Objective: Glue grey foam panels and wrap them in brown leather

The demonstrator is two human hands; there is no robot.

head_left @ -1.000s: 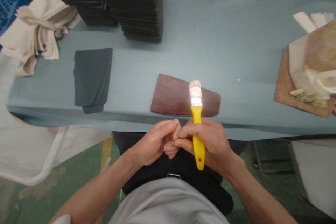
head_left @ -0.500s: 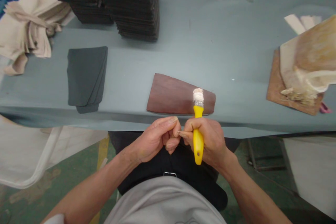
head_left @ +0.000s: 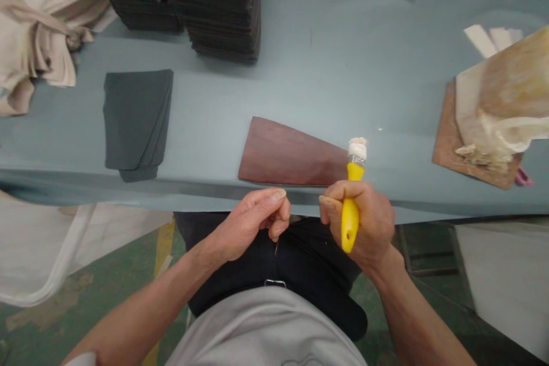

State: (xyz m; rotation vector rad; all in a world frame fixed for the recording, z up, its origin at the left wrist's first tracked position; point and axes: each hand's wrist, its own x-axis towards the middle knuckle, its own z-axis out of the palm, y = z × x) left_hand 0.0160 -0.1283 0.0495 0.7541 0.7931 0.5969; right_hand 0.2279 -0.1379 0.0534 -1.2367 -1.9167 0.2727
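Note:
My right hand [head_left: 362, 217] is wrapped round the yellow handle of a paintbrush [head_left: 354, 183], whose whitish bristles point away from me. The brush head overlaps the narrow right end of a brown leather-like piece [head_left: 291, 154] lying flat at the table's near edge. My left hand [head_left: 259, 217] is in front of that edge, apart from the right one, with thumb and curled fingers pressed together. What the left fingers hold, if anything, is too small or hidden to make out.
Dark sheets [head_left: 136, 120] lie fanned at left, with tall dark stacks [head_left: 227, 11] behind them. Beige cloth pieces [head_left: 47, 34] lie far left. At right a glue-crusted container [head_left: 501, 91] sits on a brown board [head_left: 446, 137]. A white tray edge [head_left: 64, 257] shows lower left.
My right hand has moved right with the paintbrush, away from my left hand, which stays nearly in place. The brown piece has not moved on the table.

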